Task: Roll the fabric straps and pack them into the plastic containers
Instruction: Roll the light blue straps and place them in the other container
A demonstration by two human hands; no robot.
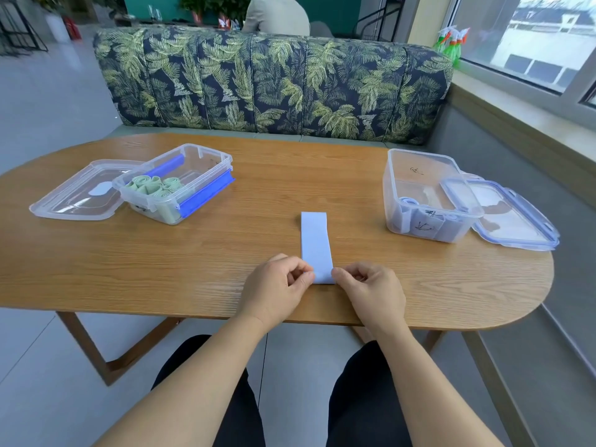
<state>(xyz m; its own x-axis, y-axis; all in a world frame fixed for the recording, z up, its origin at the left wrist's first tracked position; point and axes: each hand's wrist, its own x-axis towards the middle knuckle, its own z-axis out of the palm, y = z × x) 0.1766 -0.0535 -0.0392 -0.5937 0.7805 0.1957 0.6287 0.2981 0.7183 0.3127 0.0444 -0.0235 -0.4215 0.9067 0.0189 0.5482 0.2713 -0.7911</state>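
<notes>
A pale blue fabric strap (pixel 316 243) lies flat on the wooden table (pixel 161 269), running away from me. My left hand (pixel 277 285) pinches its near left corner and my right hand (pixel 371 288) pinches its near right corner. A clear plastic container (pixel 175 183) with blue clips at the left holds several rolled green straps (pixel 154 185). A second clear container (pixel 429 195) at the right holds pale blue rolled straps (pixel 419 221).
A clear lid (pixel 77 195) lies left of the left container. A blue-rimmed lid (pixel 512 217) leans beside the right container. A leaf-patterned sofa (pixel 274 82) stands behind the table, with a person seated beyond it. A window sill runs along the right.
</notes>
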